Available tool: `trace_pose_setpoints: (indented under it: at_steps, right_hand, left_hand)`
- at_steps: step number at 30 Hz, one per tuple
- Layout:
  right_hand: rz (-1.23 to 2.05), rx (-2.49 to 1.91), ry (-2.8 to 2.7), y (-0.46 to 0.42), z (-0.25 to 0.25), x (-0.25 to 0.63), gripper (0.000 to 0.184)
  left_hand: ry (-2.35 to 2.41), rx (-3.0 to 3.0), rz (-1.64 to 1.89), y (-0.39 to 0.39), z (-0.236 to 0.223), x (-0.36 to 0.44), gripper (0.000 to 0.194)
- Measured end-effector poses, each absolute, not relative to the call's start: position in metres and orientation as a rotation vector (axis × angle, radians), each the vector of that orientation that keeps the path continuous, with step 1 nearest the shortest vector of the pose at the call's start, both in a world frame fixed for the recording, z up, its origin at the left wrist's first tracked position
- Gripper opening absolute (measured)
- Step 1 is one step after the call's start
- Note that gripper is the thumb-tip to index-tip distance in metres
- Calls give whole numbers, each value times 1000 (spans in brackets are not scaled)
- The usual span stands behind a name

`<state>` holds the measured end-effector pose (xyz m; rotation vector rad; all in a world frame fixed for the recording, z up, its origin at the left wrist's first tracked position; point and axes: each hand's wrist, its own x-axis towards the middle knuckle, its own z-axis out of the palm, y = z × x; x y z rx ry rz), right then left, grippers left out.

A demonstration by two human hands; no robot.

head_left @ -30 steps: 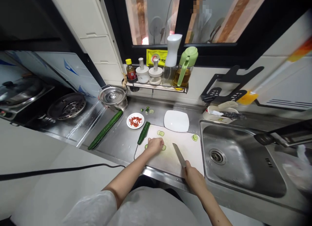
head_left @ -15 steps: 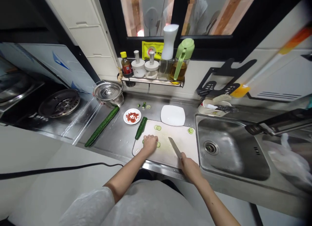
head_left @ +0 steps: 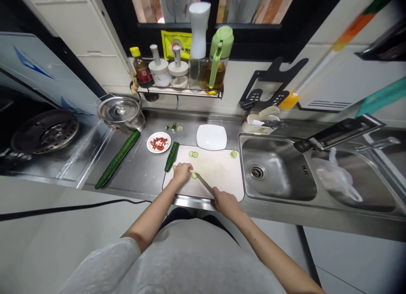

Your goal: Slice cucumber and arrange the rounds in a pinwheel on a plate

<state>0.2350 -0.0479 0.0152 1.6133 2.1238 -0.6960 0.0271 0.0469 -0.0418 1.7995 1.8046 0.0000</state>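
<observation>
My right hand (head_left: pixel 226 203) is closed around the handle of a kitchen knife (head_left: pixel 205 185). The blade slants up and left, its tip at a thin cucumber slice (head_left: pixel 194 175) on the white cutting board (head_left: pixel 218 175). Just left of that slice, my left hand (head_left: pixel 182 173) rests on the board with its fingers bent together; whatever lies beneath them is hidden. Two overlapping slices (head_left: pixel 193 154) lie farther back on the board, and a small stack of slices (head_left: pixel 234 154) sits at its far right corner. A short cut cucumber (head_left: pixel 171 157) lies along the board's left edge.
A long whole cucumber (head_left: pixel 117 160), a plate of chopped red pieces (head_left: pixel 159 142), cucumber ends (head_left: pixel 174 126) and a white square plate (head_left: pixel 211 137) are on the steel counter. A lidded pot (head_left: pixel 121 112) stands at left. The sink (head_left: pixel 279 175) adjoins the board's right side.
The knife has moved left, bringing its tip from open board to the slice beside my left hand. My left hand stays near the board's left side. The camera view has shifted.
</observation>
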Motion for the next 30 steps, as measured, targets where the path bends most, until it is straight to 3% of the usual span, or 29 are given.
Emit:
trace_pose_setpoints:
  at_steps: [23, 30]
  right_hand:
    - [-656, 1565, 2101, -43, 21, 217, 36]
    - [-640, 1582, 2092, -45, 19, 210, 31]
  left_hand:
    - [1759, 1811, 30, 45, -39, 26, 26]
    - [1735, 1835, 5, 46, -39, 27, 30]
